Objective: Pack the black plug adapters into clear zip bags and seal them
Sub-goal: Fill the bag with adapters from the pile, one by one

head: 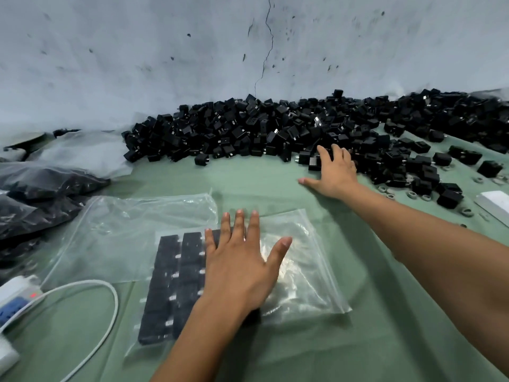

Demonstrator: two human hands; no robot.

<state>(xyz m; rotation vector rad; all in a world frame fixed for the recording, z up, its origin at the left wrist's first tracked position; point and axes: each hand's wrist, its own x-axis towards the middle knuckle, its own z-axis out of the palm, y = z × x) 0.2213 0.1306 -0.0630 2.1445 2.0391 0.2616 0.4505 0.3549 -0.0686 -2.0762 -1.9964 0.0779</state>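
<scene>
**Flat palm on the bag, far hand into the heap**

Nearest us, the left hand [239, 260] lies spread and flat on the clear zip bag [300, 274], fingers straight, gripping nothing, simply pinning it to the green cloth [371, 340]. Just outboard of its little finger, two neat columns of packed adapters [170, 285] show through the film, and more seem to lie under the palm itself. Beyond its fingertips a second, empty bag [132, 230] lies loose.

Out ahead, the right hand [334, 172] reaches the near edge of the adapter pile [275, 130], thumb splayed on the cloth, fingers on a few loose blocks. Whether anything is actually pinched, I cannot tell; the fingertips are lost among the black.

Handling, by my reading: each adapter looks small, rigid, light and smooth-sided, with metal prongs, so pinch across the flat faces, prongs clear. The bag is thin, limp and slippery, and the filled side will drag it; keep that palm down, and take it at the stiffer zip strip by the wrist side of the left hand.
</scene>
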